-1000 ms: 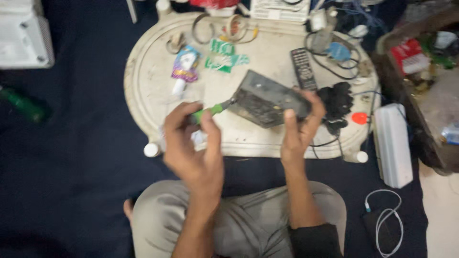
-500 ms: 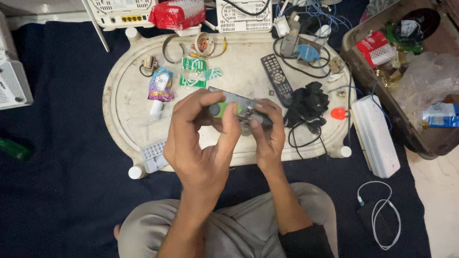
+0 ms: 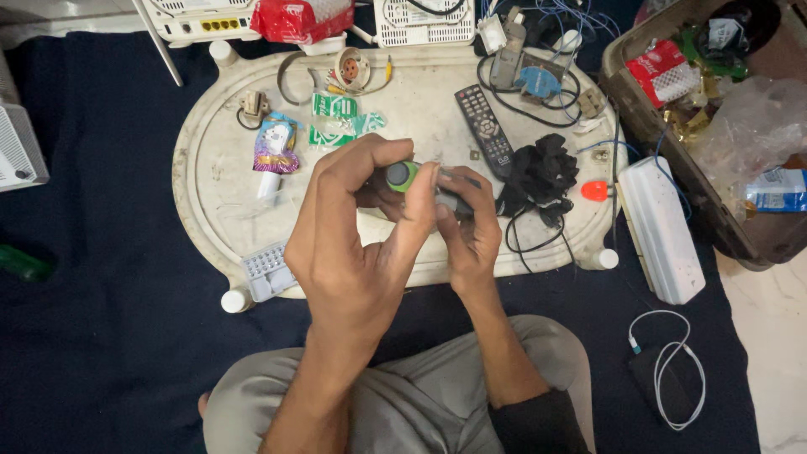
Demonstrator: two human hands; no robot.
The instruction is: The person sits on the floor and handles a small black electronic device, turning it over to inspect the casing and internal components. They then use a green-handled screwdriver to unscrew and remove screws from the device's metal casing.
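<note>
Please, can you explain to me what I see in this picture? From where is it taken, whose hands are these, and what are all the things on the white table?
There is no machine here. A person sits on a dark blue cloth, and a camera worn on the head looks down at that person's own two hands.

The left hand grips a tool with a green handle; its end points toward the camera, so the tip is hidden. The right hand holds a small grey device, mostly covered by fingers, so its kind is hard to tell.

Below the hands stands a low white oval table. On it lie a black remote control, a bundle of black cable, green packets, a small colourful pouch and a grey key pad. Right of the table lies a white power strip, beside a box of mixed items.
</note>
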